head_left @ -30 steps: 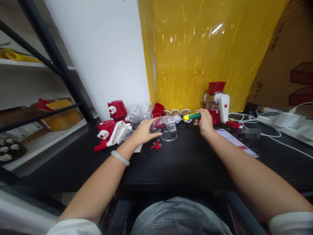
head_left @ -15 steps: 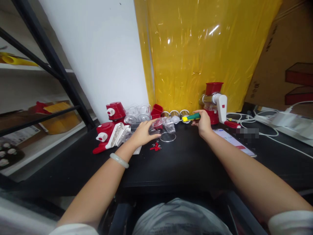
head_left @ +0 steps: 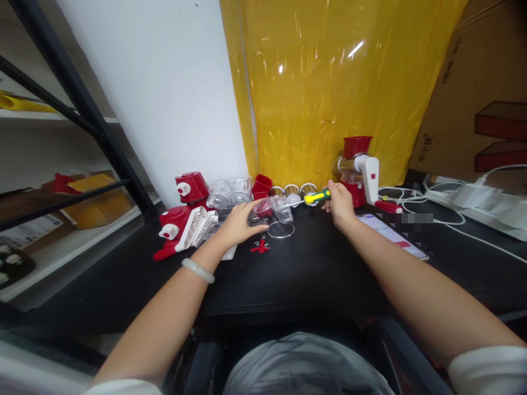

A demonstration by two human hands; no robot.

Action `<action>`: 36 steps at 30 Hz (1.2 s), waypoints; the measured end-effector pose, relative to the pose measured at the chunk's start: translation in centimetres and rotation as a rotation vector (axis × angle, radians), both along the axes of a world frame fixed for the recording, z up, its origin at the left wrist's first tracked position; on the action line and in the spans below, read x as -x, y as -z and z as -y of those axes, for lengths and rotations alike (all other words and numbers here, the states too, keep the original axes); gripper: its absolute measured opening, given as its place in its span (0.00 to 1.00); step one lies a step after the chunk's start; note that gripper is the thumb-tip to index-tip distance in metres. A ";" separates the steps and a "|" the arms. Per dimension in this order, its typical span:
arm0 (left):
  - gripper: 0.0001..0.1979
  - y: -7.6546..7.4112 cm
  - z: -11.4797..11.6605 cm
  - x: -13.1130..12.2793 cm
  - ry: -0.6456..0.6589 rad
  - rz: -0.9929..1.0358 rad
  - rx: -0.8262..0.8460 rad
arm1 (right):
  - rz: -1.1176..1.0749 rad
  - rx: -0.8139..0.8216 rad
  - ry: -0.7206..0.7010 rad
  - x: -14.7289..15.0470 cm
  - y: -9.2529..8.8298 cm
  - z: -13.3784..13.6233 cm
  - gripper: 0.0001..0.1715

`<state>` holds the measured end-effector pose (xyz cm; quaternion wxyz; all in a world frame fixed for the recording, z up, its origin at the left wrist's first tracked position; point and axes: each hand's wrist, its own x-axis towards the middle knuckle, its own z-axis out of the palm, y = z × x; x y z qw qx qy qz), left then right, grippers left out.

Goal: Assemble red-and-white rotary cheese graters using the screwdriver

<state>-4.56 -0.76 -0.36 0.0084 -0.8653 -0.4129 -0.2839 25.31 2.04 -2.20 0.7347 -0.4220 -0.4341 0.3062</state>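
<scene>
My left hand [head_left: 240, 224] is closed round a clear plastic grater housing [head_left: 283, 213] that lies tilted on the black table, with a red part showing through at its left end. In my right hand [head_left: 340, 204] is a screwdriver [head_left: 317, 197] with a green and yellow handle. Its shaft points left and its tip reaches the clear housing; the exact contact is too small to make out. Just in front of the left hand lie small red parts [head_left: 261, 247] and several little screws [head_left: 263, 237].
Red bases [head_left: 191, 186], white crank handles [head_left: 193, 225] and clear housings [head_left: 230, 191] stand at the left. Metal grater drums [head_left: 292, 193] line the back. An assembled rotary grater [head_left: 357, 170], a phone [head_left: 393, 236] and white cables [head_left: 436, 206] are at the right.
The right hand has turned slightly about the screwdriver handle, covering more of its green end. The left hand keeps its hold on the housing. The whole view has shifted a little.
</scene>
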 end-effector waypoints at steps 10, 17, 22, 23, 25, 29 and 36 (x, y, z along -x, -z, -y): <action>0.38 -0.1 0.0 0.0 -0.001 -0.004 0.006 | -0.071 0.011 -0.021 0.0 0.2 -0.2 0.14; 0.38 -0.1 0.1 0.0 -0.002 0.001 0.003 | -0.091 0.022 -0.013 -0.2 0.0 -0.3 0.11; 0.38 -0.2 0.0 -0.1 -0.005 -0.003 0.004 | -0.074 -0.007 0.007 -0.2 0.3 -0.7 0.07; 0.38 -0.2 0.0 -0.1 -0.005 -0.002 0.005 | -0.074 -0.002 0.017 -0.2 0.3 -0.7 0.06; 0.38 -0.2 0.1 0.0 -0.002 0.000 0.006 | -0.067 0.012 0.031 -0.1 0.2 -0.6 0.05; 0.38 -0.2 0.1 0.0 0.002 -0.002 0.009 | -0.032 0.023 0.027 0.0 0.0 -0.3 0.11; 0.38 -0.2 0.0 0.0 0.006 -0.007 0.001 | 0.041 -0.002 0.075 0.0 0.3 -0.2 0.21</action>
